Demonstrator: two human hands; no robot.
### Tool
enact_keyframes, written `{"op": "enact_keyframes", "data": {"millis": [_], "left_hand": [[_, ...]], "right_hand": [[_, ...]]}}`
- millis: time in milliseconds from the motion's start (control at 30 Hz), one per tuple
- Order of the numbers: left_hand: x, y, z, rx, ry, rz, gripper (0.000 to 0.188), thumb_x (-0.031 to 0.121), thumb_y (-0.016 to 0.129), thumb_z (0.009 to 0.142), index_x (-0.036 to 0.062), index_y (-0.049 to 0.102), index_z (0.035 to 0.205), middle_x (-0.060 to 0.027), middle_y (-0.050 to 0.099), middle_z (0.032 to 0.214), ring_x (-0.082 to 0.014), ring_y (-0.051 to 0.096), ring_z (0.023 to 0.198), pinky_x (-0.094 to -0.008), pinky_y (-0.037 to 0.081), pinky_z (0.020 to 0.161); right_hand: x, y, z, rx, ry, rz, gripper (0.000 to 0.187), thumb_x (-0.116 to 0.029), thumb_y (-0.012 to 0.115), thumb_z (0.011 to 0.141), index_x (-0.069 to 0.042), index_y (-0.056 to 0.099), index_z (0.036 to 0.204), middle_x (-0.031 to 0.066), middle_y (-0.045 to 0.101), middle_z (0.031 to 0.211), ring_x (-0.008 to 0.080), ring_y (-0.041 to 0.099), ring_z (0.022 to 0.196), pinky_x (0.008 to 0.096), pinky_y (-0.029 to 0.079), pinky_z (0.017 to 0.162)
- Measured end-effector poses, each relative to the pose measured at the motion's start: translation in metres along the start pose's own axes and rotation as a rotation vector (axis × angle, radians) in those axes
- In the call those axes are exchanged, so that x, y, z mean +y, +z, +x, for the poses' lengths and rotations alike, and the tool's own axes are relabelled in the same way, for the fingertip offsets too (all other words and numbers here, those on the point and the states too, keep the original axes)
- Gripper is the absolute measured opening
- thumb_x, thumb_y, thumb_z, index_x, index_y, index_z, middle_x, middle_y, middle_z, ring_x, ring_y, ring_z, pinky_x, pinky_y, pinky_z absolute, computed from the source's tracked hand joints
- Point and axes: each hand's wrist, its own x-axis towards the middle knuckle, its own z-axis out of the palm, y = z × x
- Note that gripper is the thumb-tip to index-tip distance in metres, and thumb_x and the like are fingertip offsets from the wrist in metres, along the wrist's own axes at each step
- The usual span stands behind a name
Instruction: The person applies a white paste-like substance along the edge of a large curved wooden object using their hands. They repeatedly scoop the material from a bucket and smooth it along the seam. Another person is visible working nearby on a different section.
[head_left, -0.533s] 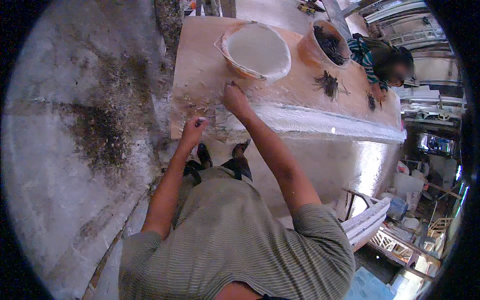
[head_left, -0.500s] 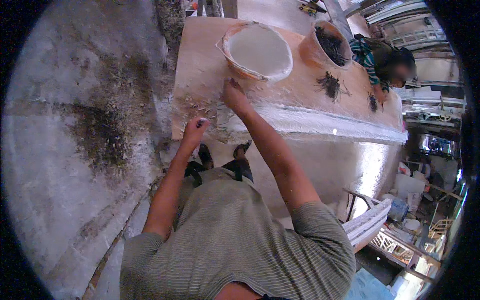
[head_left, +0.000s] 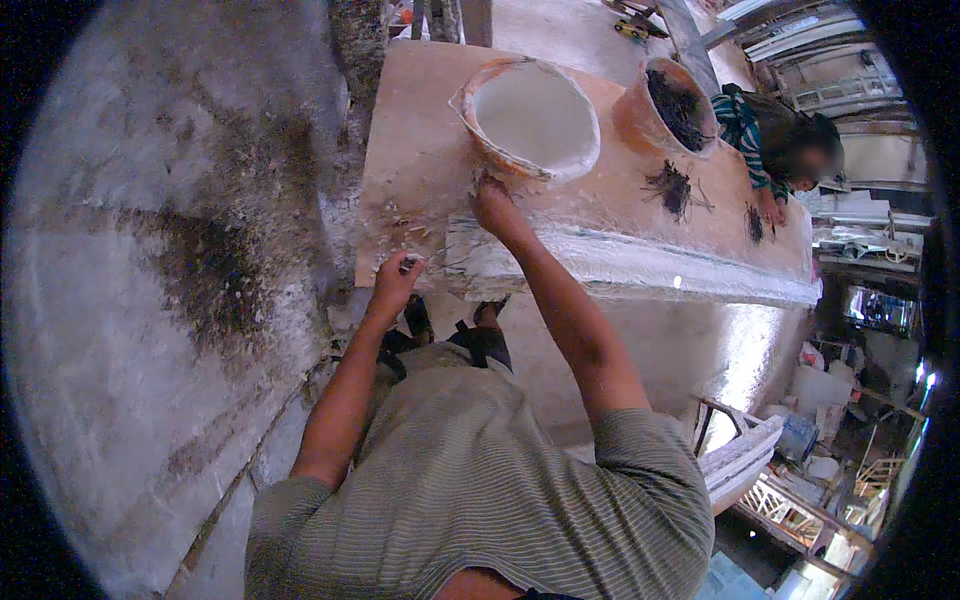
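Observation:
My left hand (head_left: pixel 396 288) is closed near the table's front left corner, with a small dark and whitish piece (head_left: pixel 408 263) between thumb and fingers; its kind is too small to make out. My right hand (head_left: pixel 495 207) reaches over the table (head_left: pixel 415 120) to the near side of an orange basin (head_left: pixel 505 163). Its fingers look bent together just below the basin's wall, and what they hold, if anything, is hidden. Thick white liquid (head_left: pixel 540 115) fills much of the basin, and white crust covers its rim. A long white-coated strip (head_left: pixel 620 255) lies along the table's near edge.
An orange bucket (head_left: pixel 636 122) of dark fibres stands right of the basin. Near it lie a dark fibre clump (head_left: pixel 673 190) and a smaller one (head_left: pixel 754 222), beside a co-worker's hand (head_left: pixel 770 208). Whitish scraps (head_left: pixel 400 235) litter the left corner. A white-edged frame (head_left: pixel 740 455) stands at lower right.
The whole view has shifted slightly, so the table sits a little lower and further right. My left hand has turned slightly around its small piece; my right hand stays close beside the basin.

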Motion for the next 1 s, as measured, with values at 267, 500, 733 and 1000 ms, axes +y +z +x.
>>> {"op": "enact_keyframes", "data": {"millis": [267,500,733,1000], "left_hand": [[-0.002,-0.006,0.008,-0.016,-0.035,-0.083,0.023,0.021,0.068,0.087,0.0018,0.065,0.099,-0.0051,0.065,0.079,-0.0123,0.058,0.069,-0.0293,0.047,0.065],[0.010,-0.004,0.016,0.022,0.115,-0.116,0.019,0.019,0.067,0.088,0.0026,0.065,0.099,-0.0032,0.065,0.080,-0.0102,0.057,0.070,-0.0270,0.046,0.065],[-0.001,0.003,0.030,0.034,-0.070,-0.181,0.021,0.020,0.068,0.088,0.0029,0.064,0.101,-0.0041,0.066,0.085,-0.0111,0.058,0.073,-0.0276,0.047,0.067],[-0.003,0.001,0.030,0.057,-0.029,-0.254,0.023,0.019,0.068,0.088,0.0029,0.064,0.103,-0.0043,0.064,0.087,-0.0126,0.058,0.075,-0.0299,0.047,0.064]], "right_hand": [[-0.048,-0.132,-0.104,-0.050,0.461,0.580,0.034,-0.025,0.064,0.087,0.003,0.060,0.106,0.0232,0.065,0.097,0.0397,0.062,0.093,0.0481,0.048,0.082],[0.051,-0.090,-0.180,0.035,0.466,-0.270,0.053,-0.021,0.067,0.081,0.004,0.050,0.125,0.0274,0.054,0.124,0.0414,0.053,0.113,0.0465,0.042,0.098],[-0.078,-0.048,-0.138,-0.038,-0.090,-0.123,0.053,-0.038,0.048,0.094,0.004,0.051,0.126,0.0263,0.060,0.114,0.0429,0.055,0.109,0.0495,0.034,0.105],[-0.116,0.000,-0.103,0.386,0.098,-0.312,0.062,-0.046,0.038,0.096,0.007,0.053,0.125,0.0320,0.057,0.117,0.0458,0.051,0.115,0.0631,0.027,0.104]]}}
